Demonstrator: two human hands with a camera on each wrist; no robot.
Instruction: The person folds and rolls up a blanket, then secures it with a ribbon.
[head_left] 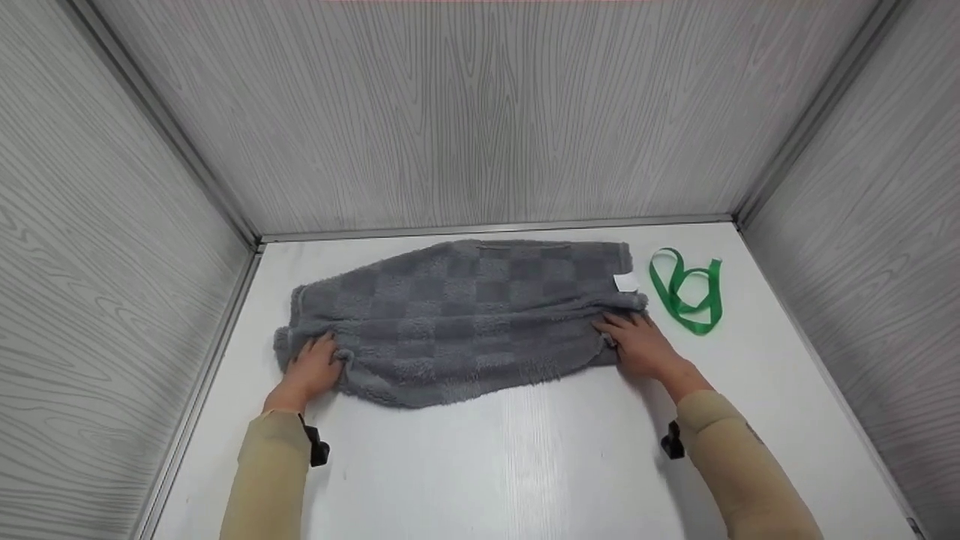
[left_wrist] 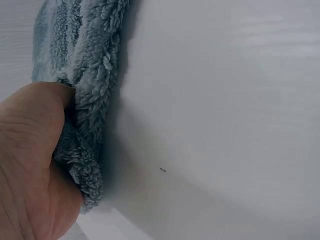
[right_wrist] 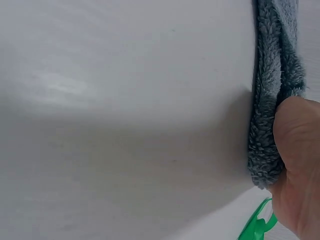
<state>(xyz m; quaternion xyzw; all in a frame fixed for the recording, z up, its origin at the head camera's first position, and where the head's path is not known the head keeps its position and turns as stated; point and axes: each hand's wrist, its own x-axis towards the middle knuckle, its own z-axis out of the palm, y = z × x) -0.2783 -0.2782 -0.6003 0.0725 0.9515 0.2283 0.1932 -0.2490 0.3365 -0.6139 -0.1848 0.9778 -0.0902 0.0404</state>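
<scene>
A grey checkered fleecy towel point(head_left: 450, 300) lies across the table, its near part folded over in a loose, sagging layer. At its left end my left hand point(head_left: 316, 366) grips the near edge, the thumb pressed into the pile in the left wrist view. My right hand point(head_left: 637, 345) holds the right end just below a small white label point(head_left: 625, 283). In the right wrist view the thumb sits against the thick folded edge of the towel point(right_wrist: 265, 120). Fingertips of both hands are partly hidden by the cloth.
A looped green ribbon point(head_left: 701, 328) lies on the white table point(head_left: 480, 465) to the right of the towel. Grey wood-grain panels point(head_left: 480, 112) rise at the back and both sides.
</scene>
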